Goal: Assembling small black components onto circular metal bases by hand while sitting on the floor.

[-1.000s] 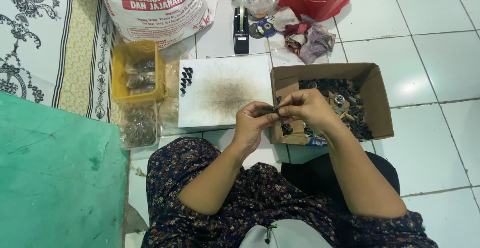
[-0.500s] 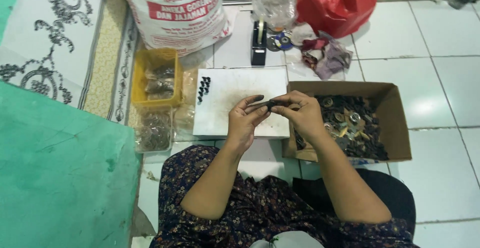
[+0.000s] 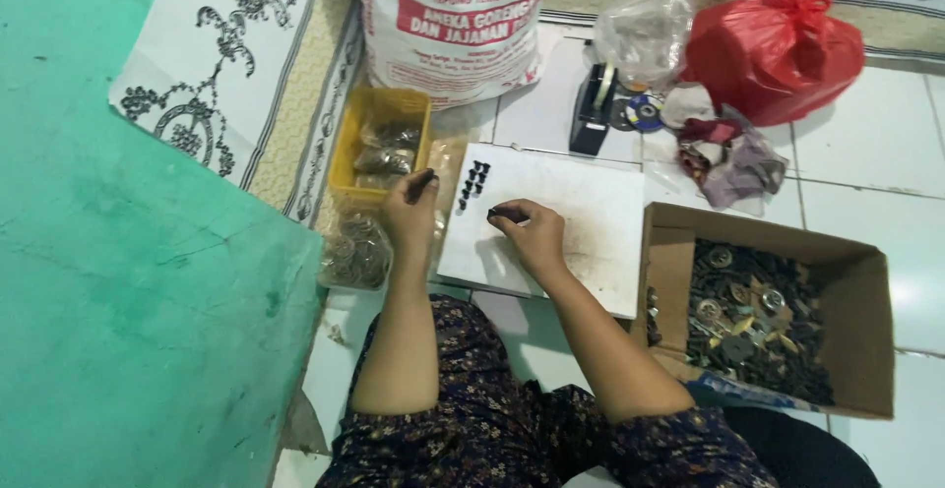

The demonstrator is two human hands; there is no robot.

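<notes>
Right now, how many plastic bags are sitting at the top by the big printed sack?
2: a clear plastic bag just right of the sack, and a tied red plastic bag right of that. Others may be hidden behind them.

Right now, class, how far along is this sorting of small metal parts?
Done: a short double row of small dark pieces stands on the white board. In hand: the left hand and the right hand each hold a dark piece. Left: the cardboard box is well filled with mixed metal parts.
</notes>
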